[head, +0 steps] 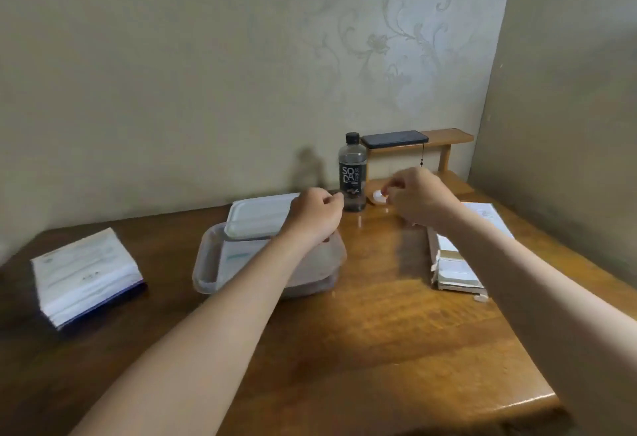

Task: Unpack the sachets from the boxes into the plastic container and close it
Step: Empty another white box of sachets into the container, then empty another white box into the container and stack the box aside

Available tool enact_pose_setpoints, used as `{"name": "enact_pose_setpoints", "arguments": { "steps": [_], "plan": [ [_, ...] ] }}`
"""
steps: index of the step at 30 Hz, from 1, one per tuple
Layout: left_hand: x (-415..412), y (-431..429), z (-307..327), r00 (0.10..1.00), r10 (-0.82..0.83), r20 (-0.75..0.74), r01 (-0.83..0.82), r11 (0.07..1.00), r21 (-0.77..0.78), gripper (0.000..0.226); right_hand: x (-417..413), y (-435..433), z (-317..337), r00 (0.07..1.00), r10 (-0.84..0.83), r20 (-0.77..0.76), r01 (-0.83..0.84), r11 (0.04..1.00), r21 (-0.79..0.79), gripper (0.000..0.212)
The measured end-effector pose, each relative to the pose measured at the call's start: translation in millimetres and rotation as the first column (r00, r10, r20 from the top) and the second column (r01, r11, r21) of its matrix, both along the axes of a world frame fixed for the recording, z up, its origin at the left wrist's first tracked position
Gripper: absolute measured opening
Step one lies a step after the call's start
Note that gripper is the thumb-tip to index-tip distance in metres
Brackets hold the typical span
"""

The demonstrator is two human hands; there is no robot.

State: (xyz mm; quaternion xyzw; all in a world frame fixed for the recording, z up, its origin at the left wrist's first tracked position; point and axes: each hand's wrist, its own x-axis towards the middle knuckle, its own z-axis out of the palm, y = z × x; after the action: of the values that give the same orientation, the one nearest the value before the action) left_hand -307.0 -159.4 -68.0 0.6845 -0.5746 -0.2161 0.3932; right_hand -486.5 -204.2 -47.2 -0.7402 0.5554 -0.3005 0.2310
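A clear plastic container stands mid-table with a white sachet lying inside. Its white lid rests tilted on the far rim. My left hand hovers over the container's far right corner, fingers curled, with nothing visible in it. My right hand is further right, near the bottle, and its fingertips pinch a small white piece just above the table. A white and blue box lies at the left. An opened white box lies at the right, partly under my right forearm.
A dark soda bottle stands at the wall between my hands. Behind it a phone lies on a small wooden shelf. A torn white scrap lies by the opened box. The table's edge runs near right.
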Motion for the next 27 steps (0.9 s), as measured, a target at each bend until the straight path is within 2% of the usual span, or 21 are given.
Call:
{"name": "enact_pose_setpoints", "arguments": {
  "steps": [5, 7, 11, 14, 17, 18, 19, 20, 23, 27],
  "plan": [
    [111, 48, 6, 0.973, 0.230, -0.015, -0.230, 0.969, -0.087, 0.029, 120, 15, 8, 0.980, 0.199, 0.011, -0.199, 0.980, -0.003, 0.025],
    [153, 72, 7, 0.944, 0.328, -0.046, -0.331, 0.940, -0.083, 0.035, 168, 25, 8, 0.962, 0.271, 0.031, -0.272, 0.962, 0.021, 0.027],
    [239, 117, -1, 0.839, 0.526, -0.139, -0.541, 0.834, -0.108, 0.020, 258, 50, 2, 0.914, 0.406, 0.015, -0.406, 0.913, 0.051, 0.025],
    [291, 145, -16, 0.736, 0.661, -0.147, -0.672, 0.739, -0.046, 0.015, 314, 69, -7, 0.876, 0.482, -0.002, -0.479, 0.872, 0.098, 0.026],
    [328, 163, -35, 0.679, 0.720, -0.142, -0.730, 0.683, -0.027, 0.030, 356, 85, -18, 0.855, 0.517, -0.040, -0.508, 0.850, 0.141, 0.012],
    [335, 166, -40, 0.667, 0.731, -0.145, -0.740, 0.672, -0.015, 0.033, 368, 88, -22, 0.849, 0.525, -0.057, -0.513, 0.846, 0.149, 0.010],
    [341, 168, -45, 0.661, 0.734, -0.156, -0.743, 0.669, 0.005, 0.033, 379, 89, -27, 0.847, 0.527, -0.076, -0.511, 0.844, 0.163, 0.018],
    [345, 169, -50, 0.662, 0.728, -0.176, -0.736, 0.676, 0.027, 0.031, 389, 88, -32, 0.843, 0.527, -0.104, -0.508, 0.845, 0.168, 0.023],
    [356, 167, -60, 0.685, 0.704, -0.190, -0.710, 0.703, 0.041, 0.018, 413, 80, -50, 0.837, 0.526, -0.147, -0.496, 0.845, 0.202, 0.016],
    [363, 161, -70, 0.697, 0.690, -0.196, -0.696, 0.716, 0.045, 0.013, 428, 75, -63, 0.835, 0.524, -0.171, -0.487, 0.847, 0.215, 0.025]
  ]
}}
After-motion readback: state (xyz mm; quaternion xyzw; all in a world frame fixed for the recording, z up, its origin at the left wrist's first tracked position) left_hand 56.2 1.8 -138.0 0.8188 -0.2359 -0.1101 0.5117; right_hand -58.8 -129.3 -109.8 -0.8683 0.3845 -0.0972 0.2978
